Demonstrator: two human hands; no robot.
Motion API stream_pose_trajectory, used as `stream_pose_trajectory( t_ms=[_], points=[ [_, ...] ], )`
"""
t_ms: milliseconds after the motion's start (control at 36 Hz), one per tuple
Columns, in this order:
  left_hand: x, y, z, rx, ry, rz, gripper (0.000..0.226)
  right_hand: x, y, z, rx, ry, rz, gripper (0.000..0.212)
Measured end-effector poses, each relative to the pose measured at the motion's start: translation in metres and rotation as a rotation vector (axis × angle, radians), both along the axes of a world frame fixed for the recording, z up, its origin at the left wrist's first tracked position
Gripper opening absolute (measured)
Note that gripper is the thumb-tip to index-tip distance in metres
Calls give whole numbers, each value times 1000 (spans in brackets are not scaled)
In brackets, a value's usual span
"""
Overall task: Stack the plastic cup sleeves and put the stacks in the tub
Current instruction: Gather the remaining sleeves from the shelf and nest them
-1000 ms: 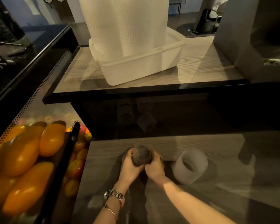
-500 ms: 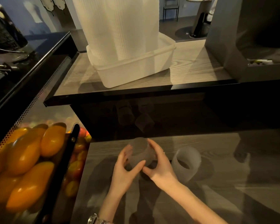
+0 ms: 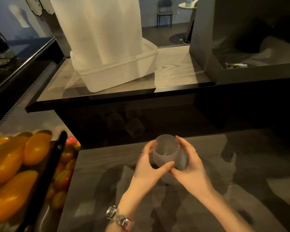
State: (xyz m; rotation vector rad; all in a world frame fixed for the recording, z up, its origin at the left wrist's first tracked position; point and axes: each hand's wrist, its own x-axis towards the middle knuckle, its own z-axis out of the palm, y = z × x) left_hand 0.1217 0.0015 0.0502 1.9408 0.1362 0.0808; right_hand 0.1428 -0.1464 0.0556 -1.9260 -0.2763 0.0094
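Observation:
A translucent ribbed cup sleeve [image 3: 166, 154] stands upright just above the lower wooden counter [image 3: 107, 164]. My left hand [image 3: 147, 169] grips its left side, thumb across the front. My right hand [image 3: 192, 166] curls round from the right. A second sleeve [image 3: 182, 160] is pressed against the first one inside my right palm, partly hidden. The white plastic tub [image 3: 120, 76] sits on the upper counter, and tall stacks of sleeves [image 3: 99, 30] rise out of it.
Left of my hands are trays of orange-yellow fruit [image 3: 15, 164] and small red and yellow fruit [image 3: 64, 173], with a black bar [image 3: 45, 178] between them. A grey open box [image 3: 241, 71] stands at the right of the upper counter. Dark glass fronts the step between counters.
My hands have raised the sleeve and turned its opening upward. The sleeve that lay on the counter to the right now sits against it in my right hand.

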Motion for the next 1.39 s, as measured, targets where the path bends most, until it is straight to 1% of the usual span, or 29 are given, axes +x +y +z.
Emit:
stream_pose_trajectory(
  t_ms=[56, 194, 361, 556, 722, 806, 861, 1056, 1194, 1250, 1333, 1361, 1389],
  points=[
    [2, -10, -2, 8, 21, -22, 78, 0, -9, -5, 22, 28, -19, 85],
    [6, -26, -14, 25, 73, -58, 71, 1, -21, -24, 53, 95, -38, 74],
    [-2, -32, -26, 1, 102, -49, 69, -4, -23, -48, 35, 95, -36, 83],
    [-1, -31, -29, -4, 99, -47, 70, -2, -24, -52, 51, 91, -18, 78],
    [0, -27, -31, 13, 104, -70, 75, 1, -27, -48, 49, 83, 26, 79],
    [0, -20, -32, -3, 90, -67, 72, 1, -26, -47, 60, 106, 51, 77],
    [0, -14, -32, 14, 73, -55, 69, 2, -22, -46, 46, 119, 65, 75],
    [-3, 11, -35, 24, 49, 15, 70, 11, 1, -43, -25, 198, 124, 70],
    [-7, 15, -32, 14, 43, 33, 73, 12, 5, -40, -88, 186, 160, 67],
    [-8, 17, -31, 4, 63, 28, 74, 14, 4, -40, -101, 193, 189, 72],
    [-6, 26, -31, -28, 124, 18, 82, 22, -1, -39, -89, 233, 223, 79],
    [-5, 30, -30, -55, 148, 27, 81, 26, -4, -38, -92, 237, 224, 80],
    [-2, 34, -29, -99, 162, 44, 75, 33, -5, -38, -94, 236, 217, 80]
  ],
)
